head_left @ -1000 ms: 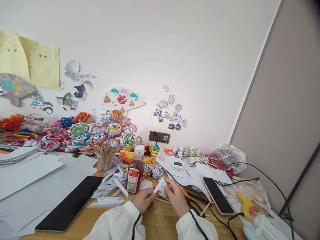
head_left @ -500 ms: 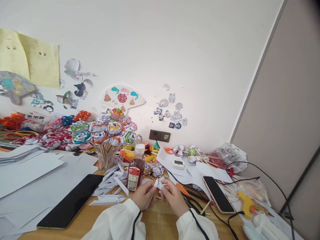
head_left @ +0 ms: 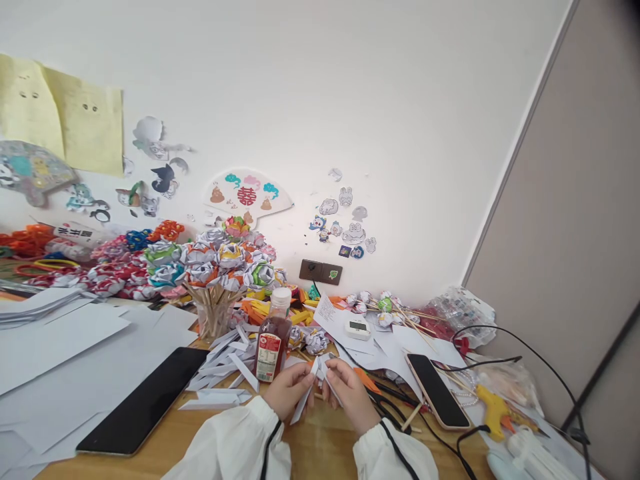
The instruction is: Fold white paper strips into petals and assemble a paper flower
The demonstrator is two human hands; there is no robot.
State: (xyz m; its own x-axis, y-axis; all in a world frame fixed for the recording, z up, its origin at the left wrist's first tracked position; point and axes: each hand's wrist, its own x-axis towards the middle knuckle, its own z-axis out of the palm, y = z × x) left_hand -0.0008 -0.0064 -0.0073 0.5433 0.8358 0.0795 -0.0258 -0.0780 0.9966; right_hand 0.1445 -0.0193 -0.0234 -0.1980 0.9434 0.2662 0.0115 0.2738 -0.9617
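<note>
Both hands meet over the front middle of the wooden table, each pinching part of a folded white paper strip (head_left: 304, 402). My left hand (head_left: 289, 389) has its fingers closed on the left side of the paper, whose long tail slants down toward me. My right hand (head_left: 349, 392) grips the right side between thumb and fingers. The paper's top forms a small point between the thumbs. Just behind my left hand stands a bottle of dark red liquid (head_left: 270, 340). Left of it lies a pile of folded white paper strips (head_left: 220, 373).
A black tablet (head_left: 145, 403) and white sheets (head_left: 60, 373) lie on the left. Paper flowers (head_left: 215, 260) stand in a cup behind. On the right are scissors (head_left: 387, 407), a phone (head_left: 437, 390), a yellow glue gun (head_left: 493, 410), cables and a white timer (head_left: 357, 328).
The compact point of paper between my thumbs has spread apart, and its long tail now shows below my left fingers. The view has shifted slightly; the hands stay in about the same place.
</note>
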